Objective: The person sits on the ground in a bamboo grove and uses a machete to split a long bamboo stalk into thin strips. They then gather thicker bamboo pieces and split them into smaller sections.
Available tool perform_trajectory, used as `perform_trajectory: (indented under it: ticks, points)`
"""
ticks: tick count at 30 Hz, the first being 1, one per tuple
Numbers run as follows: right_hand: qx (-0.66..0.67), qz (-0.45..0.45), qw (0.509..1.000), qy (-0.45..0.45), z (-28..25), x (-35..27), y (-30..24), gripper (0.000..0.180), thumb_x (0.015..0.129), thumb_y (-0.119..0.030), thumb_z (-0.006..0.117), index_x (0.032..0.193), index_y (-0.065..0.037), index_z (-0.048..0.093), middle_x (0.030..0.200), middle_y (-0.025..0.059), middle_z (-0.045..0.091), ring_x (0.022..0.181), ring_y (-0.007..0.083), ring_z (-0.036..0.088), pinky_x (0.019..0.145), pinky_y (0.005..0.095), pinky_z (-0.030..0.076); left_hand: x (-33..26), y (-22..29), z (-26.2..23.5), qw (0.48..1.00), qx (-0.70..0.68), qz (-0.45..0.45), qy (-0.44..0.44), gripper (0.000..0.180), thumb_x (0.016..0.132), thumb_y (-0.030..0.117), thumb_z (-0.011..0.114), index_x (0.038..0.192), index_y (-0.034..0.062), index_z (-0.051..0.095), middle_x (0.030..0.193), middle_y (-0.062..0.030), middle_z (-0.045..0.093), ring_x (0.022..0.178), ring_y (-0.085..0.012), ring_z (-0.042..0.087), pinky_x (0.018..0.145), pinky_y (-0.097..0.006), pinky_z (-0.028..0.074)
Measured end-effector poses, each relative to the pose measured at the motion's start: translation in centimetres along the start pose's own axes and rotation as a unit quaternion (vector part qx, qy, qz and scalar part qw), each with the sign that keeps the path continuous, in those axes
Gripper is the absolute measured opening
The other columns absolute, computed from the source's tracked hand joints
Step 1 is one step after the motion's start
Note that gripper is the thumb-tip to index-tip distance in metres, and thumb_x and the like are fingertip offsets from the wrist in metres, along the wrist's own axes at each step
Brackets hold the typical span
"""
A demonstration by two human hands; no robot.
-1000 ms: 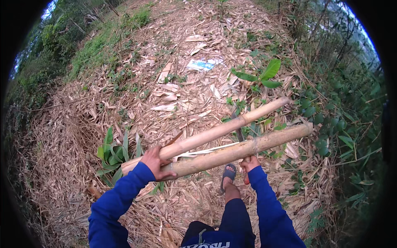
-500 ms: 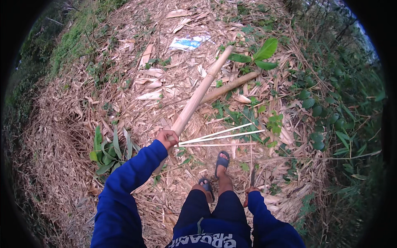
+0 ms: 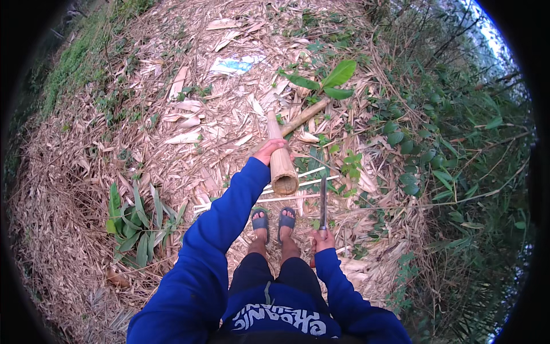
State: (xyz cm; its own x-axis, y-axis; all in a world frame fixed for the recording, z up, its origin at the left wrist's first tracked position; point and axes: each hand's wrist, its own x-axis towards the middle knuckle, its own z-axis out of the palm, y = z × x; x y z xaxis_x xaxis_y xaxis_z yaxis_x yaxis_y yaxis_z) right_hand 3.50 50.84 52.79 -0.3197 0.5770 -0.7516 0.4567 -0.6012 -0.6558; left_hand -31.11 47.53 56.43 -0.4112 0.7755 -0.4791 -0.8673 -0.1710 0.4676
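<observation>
Just one view here, a fisheye cam worn on the head, pointing almost straight down. The wearer's own blue sleeves come in from the bottom edge, feet in sandals (image 3: pixel 273 221) sit just below the middle of the frame, so it's looking right down the body. Ground of dry leaves (image 3: pixel 172 114) fills the top and left, green bushes (image 3: pixel 452 172) curve along the right. Edges bend hard, corners are black. Hands are close, ground farther off.
</observation>
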Motion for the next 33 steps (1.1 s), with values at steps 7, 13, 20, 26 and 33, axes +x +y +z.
perform_trajectory:
  ticks: [7, 13, 20, 26, 33]
  points:
    - [0.032, -0.11, 0.992, 0.059, 2.5, -5.5, -8.0, 0.016, 0.091, -0.019, 0.062, 0.092, -0.008, 0.05, 0.053, 0.0001, 0.046, 0.037, 0.0077, 0.04, 0.033, 0.0241, 0.03, 0.1, -1.9, 0.9, 0.982, 0.129, 0.138, -0.027, 0.028, 0.09, 0.022, 0.059, 0.111, 0.0039, 0.051, 0.1, -0.0114, 0.061, 0.089, -0.0293, 0.061, 0.076, -0.042, 0.055]
    - [-0.109, -0.314, 0.941, 0.061, 3.6, -10.0, -15.0, 0.022, 0.088, -0.014, 0.064, 0.104, 0.0, 0.057, 0.064, 0.0059, 0.06, 0.05, 0.0114, 0.056, 0.048, 0.0261, 0.043, 2.1, -4.3, -1.5, 0.961, -0.26, -0.065, 0.072, 0.037, 0.095, 0.036, 0.05, 0.115, 0.0047, 0.05, 0.108, -0.0181, 0.058, 0.103, -0.044, 0.055, 0.082, -0.051, 0.056]
    - [-0.22, -0.396, 0.891, -0.029, 10.7, -11.3, -20.4, 0.029, 0.087, -0.019, 0.064, 0.105, 0.001, 0.053, 0.068, 0.0145, 0.064, 0.058, 0.0263, 0.066, 0.054, 0.0351, 0.049, 2.7, -2.6, -0.2, 0.984, -0.154, -0.081, 0.034, 0.046, 0.095, 0.043, 0.041, 0.118, 0.0044, 0.052, 0.11, -0.0196, 0.059, 0.099, -0.0448, 0.062, 0.086, -0.053, 0.055]
    - [-0.251, -0.403, 0.88, -0.013, 11.6, -9.5, -20.4, 0.031, 0.087, -0.018, 0.063, 0.109, 0.002, 0.052, 0.066, 0.0151, 0.062, 0.057, 0.0273, 0.063, 0.054, 0.0369, 0.048, 1.6, -1.5, -1.7, 0.995, -0.072, -0.064, -0.03, 0.041, 0.09, 0.023, 0.039, 0.127, 0.0091, 0.049, 0.108, -0.0216, 0.061, 0.098, -0.0407, 0.063, 0.083, -0.051, 0.055]
    - [-0.258, -0.385, 0.886, -0.019, 11.9, -10.7, -20.9, 0.026, 0.087, -0.019, 0.064, 0.1, 0.001, 0.053, 0.06, 0.0129, 0.061, 0.053, 0.0264, 0.064, 0.051, 0.0366, 0.047, 1.2, -2.1, -2.9, 0.811, 0.536, 0.208, 0.109, 0.054, 0.077, 0.014, 0.076, 0.126, 0.0124, 0.054, 0.08, -0.0048, 0.062, 0.067, -0.0139, 0.06, 0.063, -0.027, 0.051]
